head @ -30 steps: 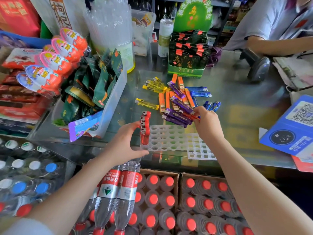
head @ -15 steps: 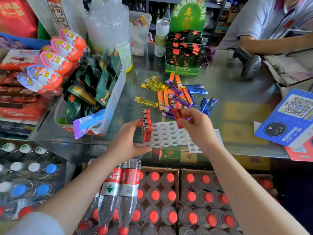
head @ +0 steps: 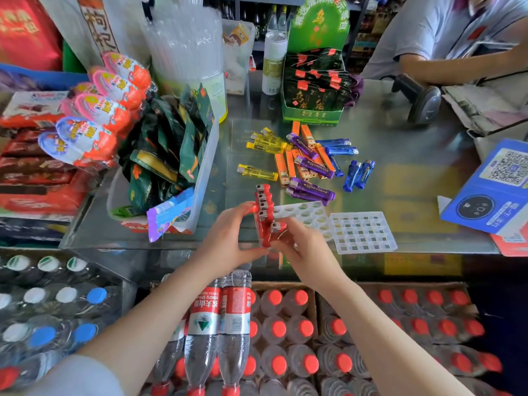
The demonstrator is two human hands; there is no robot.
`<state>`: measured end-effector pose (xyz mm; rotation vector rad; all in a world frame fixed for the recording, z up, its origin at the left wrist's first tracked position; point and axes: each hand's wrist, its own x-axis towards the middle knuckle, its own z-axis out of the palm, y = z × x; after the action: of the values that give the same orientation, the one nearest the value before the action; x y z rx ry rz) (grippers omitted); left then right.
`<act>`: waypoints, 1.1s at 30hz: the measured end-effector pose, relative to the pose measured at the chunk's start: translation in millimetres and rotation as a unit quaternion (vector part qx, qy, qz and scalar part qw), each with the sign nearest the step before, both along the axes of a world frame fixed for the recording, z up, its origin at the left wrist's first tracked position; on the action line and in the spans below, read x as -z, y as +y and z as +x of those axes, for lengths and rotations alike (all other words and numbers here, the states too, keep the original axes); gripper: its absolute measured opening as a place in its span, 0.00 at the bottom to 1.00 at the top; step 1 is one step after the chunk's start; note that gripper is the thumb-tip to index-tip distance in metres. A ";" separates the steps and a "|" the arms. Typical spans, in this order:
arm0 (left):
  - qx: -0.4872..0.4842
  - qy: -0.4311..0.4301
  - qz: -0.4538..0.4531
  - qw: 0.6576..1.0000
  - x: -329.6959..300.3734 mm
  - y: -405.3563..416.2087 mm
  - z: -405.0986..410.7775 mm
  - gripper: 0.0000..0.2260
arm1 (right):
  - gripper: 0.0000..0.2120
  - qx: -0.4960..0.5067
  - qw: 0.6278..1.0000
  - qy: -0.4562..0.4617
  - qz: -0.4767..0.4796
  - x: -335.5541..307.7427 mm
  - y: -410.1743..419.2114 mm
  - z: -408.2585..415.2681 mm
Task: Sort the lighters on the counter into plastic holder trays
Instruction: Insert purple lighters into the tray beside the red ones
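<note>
The right hand (head: 307, 247) pinches a red lighter (head: 278, 227), tilted, head up, just right of the red row (head: 264, 208) standing in the tray (head: 307, 214). The left hand (head: 228, 238) curls round that row's left side (steadying it, apparently). The next slot lies just below the pinch.

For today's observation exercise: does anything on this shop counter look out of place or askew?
Yes. Loose lighters lie jumbled, some overlapping, on the glass counter, while only red lighters stand in the white holder tray. A second tray beside it holds none.
</note>
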<state>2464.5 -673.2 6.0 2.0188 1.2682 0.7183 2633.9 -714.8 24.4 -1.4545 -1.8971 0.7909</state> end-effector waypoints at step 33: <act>-0.007 0.071 -0.068 0.995 10.0 20.0 -4.3 0.38 | 0.12 0.112 0.960 -0.258 0.001 -10.4 90.4 56.3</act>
<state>2460.3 -653.2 -4.0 1.9801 1.3747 0.4874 2690.2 -624.5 34.9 -1.9759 -2.0355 0.3175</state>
